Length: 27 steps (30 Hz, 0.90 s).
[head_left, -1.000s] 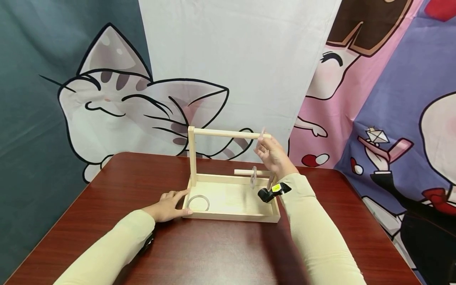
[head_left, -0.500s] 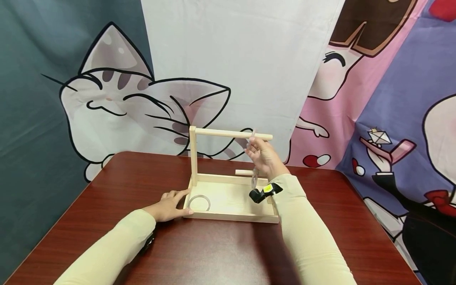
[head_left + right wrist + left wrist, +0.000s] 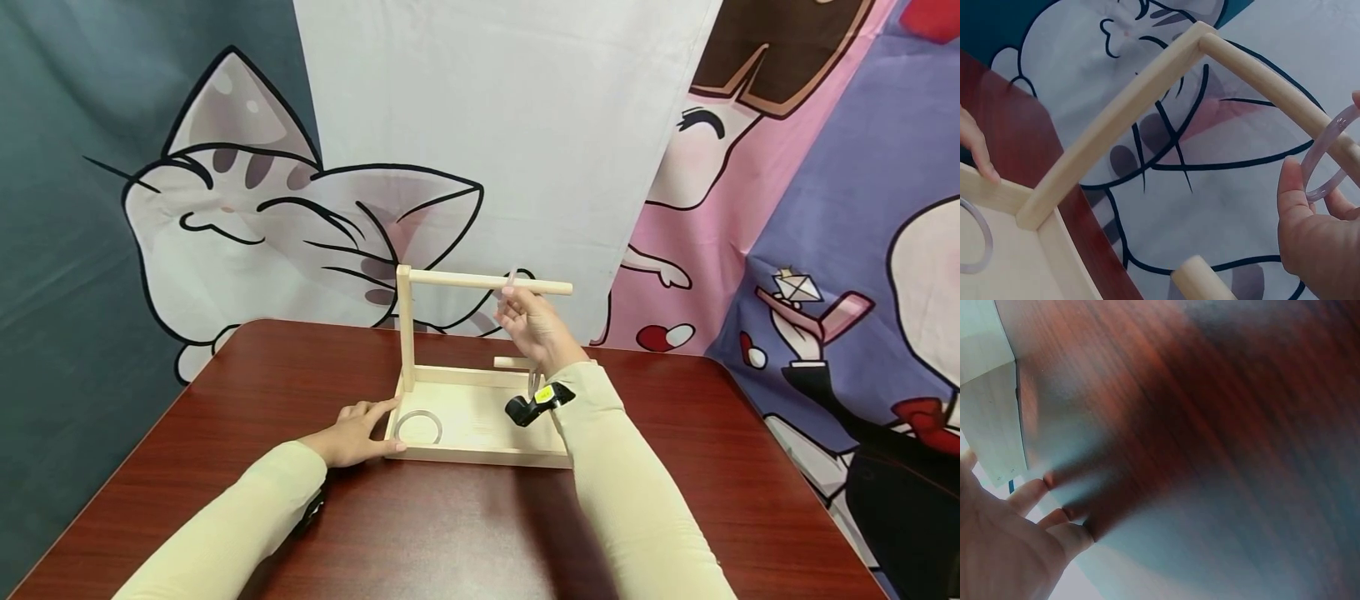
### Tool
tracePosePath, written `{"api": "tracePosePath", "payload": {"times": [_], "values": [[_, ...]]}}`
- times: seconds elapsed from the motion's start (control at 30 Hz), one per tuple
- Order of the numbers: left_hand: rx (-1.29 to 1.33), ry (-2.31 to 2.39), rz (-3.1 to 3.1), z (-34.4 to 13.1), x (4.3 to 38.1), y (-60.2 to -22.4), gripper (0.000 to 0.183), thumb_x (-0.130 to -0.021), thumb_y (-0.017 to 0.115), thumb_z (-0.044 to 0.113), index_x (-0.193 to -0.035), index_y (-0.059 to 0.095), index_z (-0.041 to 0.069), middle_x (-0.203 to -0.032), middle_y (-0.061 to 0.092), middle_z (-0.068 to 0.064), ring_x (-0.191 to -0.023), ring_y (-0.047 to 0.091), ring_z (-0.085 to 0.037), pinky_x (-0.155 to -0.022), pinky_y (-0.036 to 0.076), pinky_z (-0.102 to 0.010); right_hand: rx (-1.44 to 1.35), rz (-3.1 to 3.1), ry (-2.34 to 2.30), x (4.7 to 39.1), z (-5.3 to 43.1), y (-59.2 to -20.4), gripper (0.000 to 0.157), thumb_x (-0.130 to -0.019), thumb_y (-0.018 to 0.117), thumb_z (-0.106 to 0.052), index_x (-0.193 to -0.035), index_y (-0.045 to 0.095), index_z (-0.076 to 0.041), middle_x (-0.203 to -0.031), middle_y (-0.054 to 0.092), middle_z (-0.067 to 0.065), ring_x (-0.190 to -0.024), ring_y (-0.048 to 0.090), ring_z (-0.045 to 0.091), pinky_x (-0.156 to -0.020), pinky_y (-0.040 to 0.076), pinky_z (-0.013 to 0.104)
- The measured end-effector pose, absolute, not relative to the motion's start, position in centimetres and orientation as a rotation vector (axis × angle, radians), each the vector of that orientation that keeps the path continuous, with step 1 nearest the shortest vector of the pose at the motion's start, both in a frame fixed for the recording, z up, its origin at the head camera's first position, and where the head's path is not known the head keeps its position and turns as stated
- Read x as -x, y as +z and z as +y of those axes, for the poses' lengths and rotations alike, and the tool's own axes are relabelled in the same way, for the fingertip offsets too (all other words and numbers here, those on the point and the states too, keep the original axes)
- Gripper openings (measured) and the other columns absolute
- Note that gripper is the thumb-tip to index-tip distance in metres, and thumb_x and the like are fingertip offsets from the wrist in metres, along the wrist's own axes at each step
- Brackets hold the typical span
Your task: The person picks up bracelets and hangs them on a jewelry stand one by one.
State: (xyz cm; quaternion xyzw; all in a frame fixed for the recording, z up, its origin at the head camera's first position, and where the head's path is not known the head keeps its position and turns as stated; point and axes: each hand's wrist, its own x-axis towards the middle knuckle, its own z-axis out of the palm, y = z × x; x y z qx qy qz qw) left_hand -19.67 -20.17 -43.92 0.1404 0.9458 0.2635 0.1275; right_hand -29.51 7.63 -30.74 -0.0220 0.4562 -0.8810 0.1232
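In the head view my right hand point(image 3: 536, 333) pinches a translucent pinkish ring point(image 3: 1317, 153) between thumb and fingers. The ring encircles the upper wooden rod point(image 3: 457, 280), partway along it, as the right wrist view also shows. My left hand point(image 3: 348, 437) rests with spread fingers at the left end of a shallow wooden tray point(image 3: 480, 457), its thumb at the front corner. Inside the tray's left part lies a second clear ring point(image 3: 418, 412). Another ring point(image 3: 533, 383) hangs at the lower wooden rod point(image 3: 512, 362), partly hidden by my right wrist.
A wooden post point(image 3: 406, 329) rises from the tray's back left and bears the upper rod, whose right end is free. The tray stands on a reddish-brown table point(image 3: 300, 358). Behind it hangs a cloth point(image 3: 495, 108) with cartoon cats.
My right hand has slid the ring leftward along the upper rod, from near its free right end. The left hand has stayed on the tray.
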Motion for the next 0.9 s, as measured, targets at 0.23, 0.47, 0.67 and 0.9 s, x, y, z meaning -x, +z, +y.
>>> {"api": "tracePosePath", "payload": {"times": [0.23, 0.47, 0.67, 0.9], "values": [[-0.403, 0.776, 2.745, -20.2, 19.7, -43.9, 0.085, -0.086, 0.064, 0.055, -0.150, 0.030, 0.013, -0.139, 0.036, -0.030, -0.127, 0.029, -0.052, -0.099, 0.031, -0.065, 0.116, 1.382, -2.515, 29.3, 6.5, -30.7, 0.006, -0.090, 0.053, -0.005, -0.087, 0.056, -0.011, -0.095, 0.047, 0.002, -0.085, 0.048, 0.012, -0.085, 0.045, 0.028], [-0.394, 0.781, 2.742, -20.1, 19.7, -43.7, 0.086, -0.085, 0.065, 0.057, -0.151, 0.030, 0.013, -0.139, 0.036, -0.029, -0.127, 0.028, -0.051, -0.099, 0.031, -0.065, 0.155, 1.410, -2.475, 29.3, 5.3, -30.6, 0.007, -0.091, 0.054, -0.006, -0.092, 0.051, -0.012, -0.093, 0.048, 0.000, -0.084, 0.048, 0.012, -0.086, 0.045, 0.030], [-0.401, 0.773, 2.740, -20.2, 19.6, -43.6, 0.086, -0.085, 0.064, 0.056, -0.151, 0.029, 0.013, -0.139, 0.036, -0.030, -0.127, 0.028, -0.052, -0.099, 0.030, -0.065, 0.183, 1.399, -2.468, 29.2, 4.1, -30.5, 0.009, -0.090, 0.054, -0.007, -0.083, 0.053, -0.011, -0.083, 0.049, 0.000, -0.081, 0.048, 0.012, -0.085, 0.044, 0.029], [-0.402, 0.765, 2.737, -20.2, 19.5, -43.6, 0.086, -0.085, 0.065, 0.055, -0.151, 0.030, 0.013, -0.139, 0.036, -0.031, -0.126, 0.029, -0.053, -0.099, 0.031, -0.065, 0.160, 1.372, -2.462, 29.0, 3.0, -30.6, 0.009, -0.088, 0.054, -0.007, -0.097, 0.050, -0.008, -0.094, 0.045, 0.002, -0.084, 0.047, 0.012, -0.088, 0.044, 0.029]]}}
